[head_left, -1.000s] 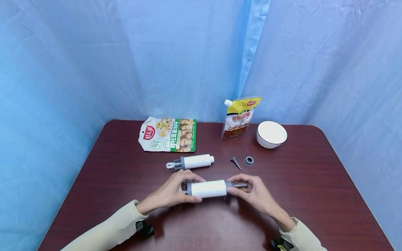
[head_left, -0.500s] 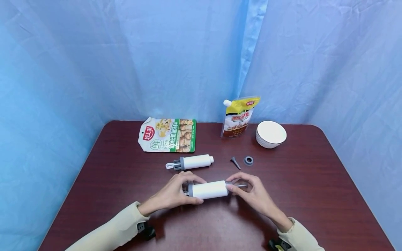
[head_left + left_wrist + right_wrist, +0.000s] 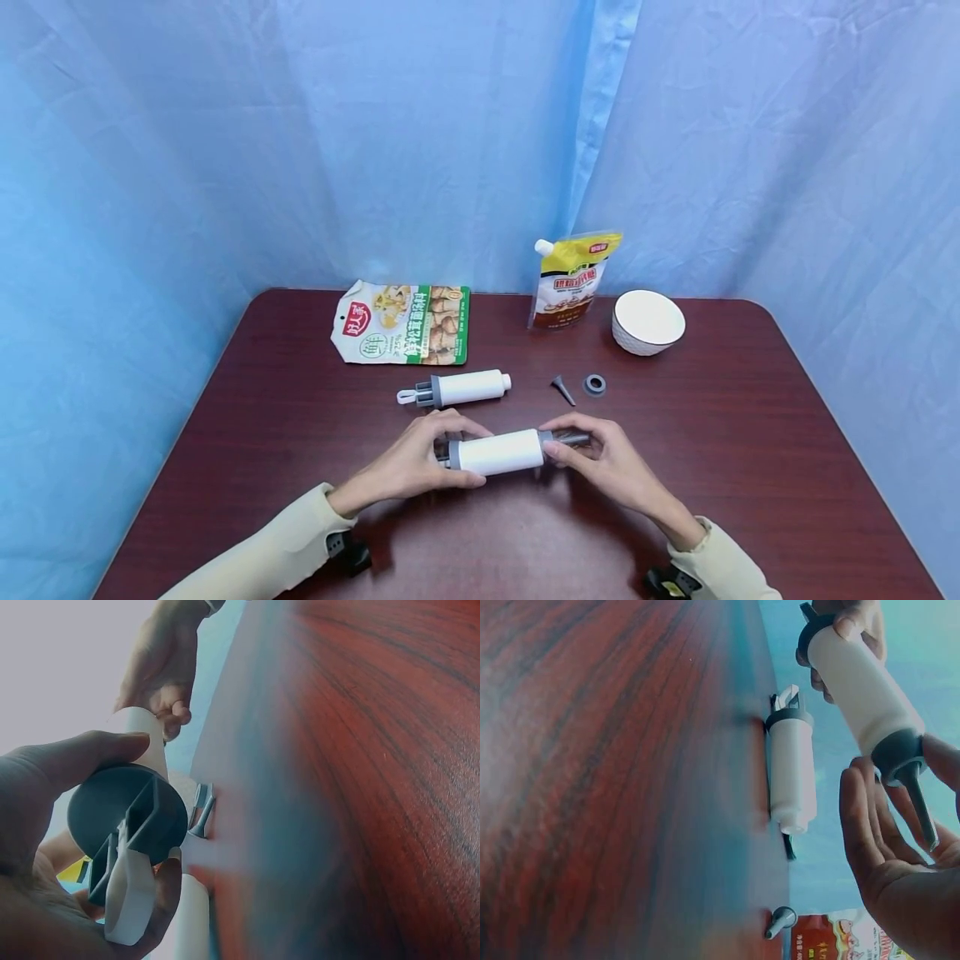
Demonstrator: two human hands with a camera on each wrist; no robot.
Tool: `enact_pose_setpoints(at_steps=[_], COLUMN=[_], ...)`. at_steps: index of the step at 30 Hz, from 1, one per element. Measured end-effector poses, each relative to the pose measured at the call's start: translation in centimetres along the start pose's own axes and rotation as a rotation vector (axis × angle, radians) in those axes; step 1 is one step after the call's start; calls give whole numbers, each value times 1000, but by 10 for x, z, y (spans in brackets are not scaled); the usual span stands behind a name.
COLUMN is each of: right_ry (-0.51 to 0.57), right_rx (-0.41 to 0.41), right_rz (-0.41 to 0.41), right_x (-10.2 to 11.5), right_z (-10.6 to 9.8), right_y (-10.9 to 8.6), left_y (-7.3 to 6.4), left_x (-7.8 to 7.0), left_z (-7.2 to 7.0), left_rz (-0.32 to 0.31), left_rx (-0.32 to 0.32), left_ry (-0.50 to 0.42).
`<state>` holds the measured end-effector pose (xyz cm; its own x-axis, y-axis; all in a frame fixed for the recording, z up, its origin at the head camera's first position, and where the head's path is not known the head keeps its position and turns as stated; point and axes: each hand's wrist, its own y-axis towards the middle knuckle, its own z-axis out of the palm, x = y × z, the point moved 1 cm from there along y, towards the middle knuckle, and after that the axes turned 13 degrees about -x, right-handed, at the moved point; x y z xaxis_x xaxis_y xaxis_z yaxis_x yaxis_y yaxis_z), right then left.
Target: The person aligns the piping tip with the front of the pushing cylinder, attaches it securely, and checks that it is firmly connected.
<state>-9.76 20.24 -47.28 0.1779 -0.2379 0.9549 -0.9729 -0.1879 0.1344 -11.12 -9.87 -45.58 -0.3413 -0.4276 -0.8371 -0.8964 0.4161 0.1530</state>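
A white icing syringe [image 3: 501, 452] lies level between my two hands, just above the table or touching it; I cannot tell which. My left hand [image 3: 405, 458] grips its plunger end, thumb and fingers around the grey collar [image 3: 105, 810]. The pale loop handle [image 3: 129, 900] shows beneath that collar in the left wrist view. At the other end, my right hand [image 3: 611, 458] pinches the grey end cap [image 3: 897, 754] between thumb and fingers. From this cap a slim grey nozzle [image 3: 919, 806] points into the right palm.
Behind the hands lie a second white syringe [image 3: 472, 385], a loose grey nozzle [image 3: 563, 390] and a grey ring [image 3: 595, 384]. Farther back are a flat food packet [image 3: 401, 323], a spouted pouch [image 3: 573, 279] and a white bowl [image 3: 648, 322], before a blue curtain [image 3: 420, 150].
The nozzle and end cap look turned slightly in the right fingers, with more of the nozzle showing. My left hand has stayed almost in place on the syringe.
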Motion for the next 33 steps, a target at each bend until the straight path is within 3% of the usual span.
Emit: enact_pose_setpoints(at_steps=[7, 17, 26, 30, 33], right_ry=[-67, -15, -8, -25, -13], right_rx=[-30, 99, 87, 39, 53], right_rz=[12, 30, 234, 202, 140], right_x=[-1, 2, 0, 2, 3], right_z=[4, -4, 3, 4, 2], right_y=[-1, 1, 3, 1, 1], left_y=[-1, -2, -3, -4, -3], left_x=[3, 5, 2, 3, 5], left_z=[6, 3, 3, 3, 3], left_rz=[-12, 12, 42, 26, 18], left_rx=[22, -38, -59, -51, -52], left_ry=[6, 16, 102, 96, 73])
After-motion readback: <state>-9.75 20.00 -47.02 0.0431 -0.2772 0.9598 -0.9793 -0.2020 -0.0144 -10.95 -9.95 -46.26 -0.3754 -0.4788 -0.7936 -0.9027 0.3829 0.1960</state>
